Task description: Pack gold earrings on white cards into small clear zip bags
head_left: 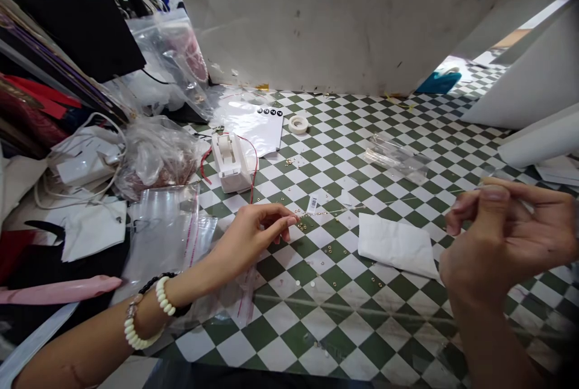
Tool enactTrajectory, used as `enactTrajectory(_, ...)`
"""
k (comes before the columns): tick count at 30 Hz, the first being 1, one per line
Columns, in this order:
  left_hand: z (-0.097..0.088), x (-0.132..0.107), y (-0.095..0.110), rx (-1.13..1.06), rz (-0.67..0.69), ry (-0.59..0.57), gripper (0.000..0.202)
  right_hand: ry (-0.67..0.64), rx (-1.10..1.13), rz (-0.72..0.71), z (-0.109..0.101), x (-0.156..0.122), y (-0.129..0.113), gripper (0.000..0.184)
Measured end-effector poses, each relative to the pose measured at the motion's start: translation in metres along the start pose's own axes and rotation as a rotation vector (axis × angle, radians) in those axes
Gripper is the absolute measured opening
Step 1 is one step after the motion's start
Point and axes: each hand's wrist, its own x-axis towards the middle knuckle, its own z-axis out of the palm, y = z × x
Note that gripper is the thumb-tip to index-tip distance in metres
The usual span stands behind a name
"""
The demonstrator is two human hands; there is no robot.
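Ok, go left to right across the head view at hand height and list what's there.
clear plastic bag → left hand → thin beaded strand → folded white tissue → right hand

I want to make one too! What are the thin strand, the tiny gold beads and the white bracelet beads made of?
The thin strand may be fine wire or nylon: it catches the light, but it is too thin to tell. The tiny gold beads look like gold-coloured metal, since they glint. The white bracelet beads could be polished bone or plastic, smooth with a soft shine.
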Motion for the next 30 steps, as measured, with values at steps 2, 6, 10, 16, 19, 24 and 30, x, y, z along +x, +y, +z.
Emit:
enactTrajectory(2,0.000,0.000,0.000,0.002,0.003,0.005,0.029,0.011,0.016,-0.040,0.000,0.000,0.001,0.007)
enactTrajectory(6,-0.001,0.001,0.000,-0.031,0.007,0.009,0.027,0.039,0.013,-0.053,-0.001,0.001,0.003,0.008)
enactTrajectory(10,-0.001,0.001,0.001,-0.038,0.010,0.023,0.027,0.083,0.059,0.052,-0.005,0.006,0.004,0.013)
enactTrajectory(16,-0.001,0.001,0.002,-0.033,0.024,0.049,0.026,-0.004,0.347,0.824,-0.012,0.021,0.011,0.010)
enactTrajectory(19,-0.001,0.001,0.001,-0.030,0.038,0.065,0.024,0.032,0.419,0.930,-0.013,0.024,0.016,0.019)
enactTrajectory(24,-0.001,0.001,0.002,-0.030,0.031,0.082,0.025,0.103,0.433,0.911,-0.015,0.027,0.019,0.026)
enactTrajectory(30,-0.002,0.000,0.001,-0.013,0.059,0.153,0.027,0.225,0.415,0.861,-0.020,0.034,0.018,0.029)
